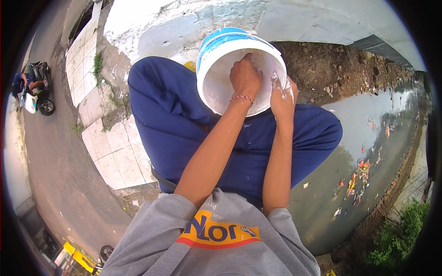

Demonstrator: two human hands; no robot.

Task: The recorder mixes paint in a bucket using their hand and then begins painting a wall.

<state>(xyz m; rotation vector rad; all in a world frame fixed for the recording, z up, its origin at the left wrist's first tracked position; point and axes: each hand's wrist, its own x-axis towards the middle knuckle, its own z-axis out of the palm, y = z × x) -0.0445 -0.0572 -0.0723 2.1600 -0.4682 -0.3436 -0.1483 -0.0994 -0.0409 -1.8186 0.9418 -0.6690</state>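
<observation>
A white plastic bucket (pixel 202 87) with a blue band tilts toward me between my bent knees, its mouth facing me. Whitish residue coats the inside wall. Deep in the bucket is my left hand (pixel 246 78), curled closed near the inner wall, a red-and-white cord around its wrist. Whatever its fingers may hold is hidden. My right hand (pixel 282 99) grips the bucket's right rim, with wet white paint smeared over the thumb side. Its other fingers are mostly out of sight behind the rim.
A patchy white-painted wall (pixel 170 34) rises ahead. To the right, below, lies murky water (pixel 317 202) with floating litter (pixel 357 179) beside a dirt bank (pixel 317 69). Pale paving tiles (pixel 115 152) and a road (pixel 64 161) are on the left, with a person on a motorbike (pixel 39 89).
</observation>
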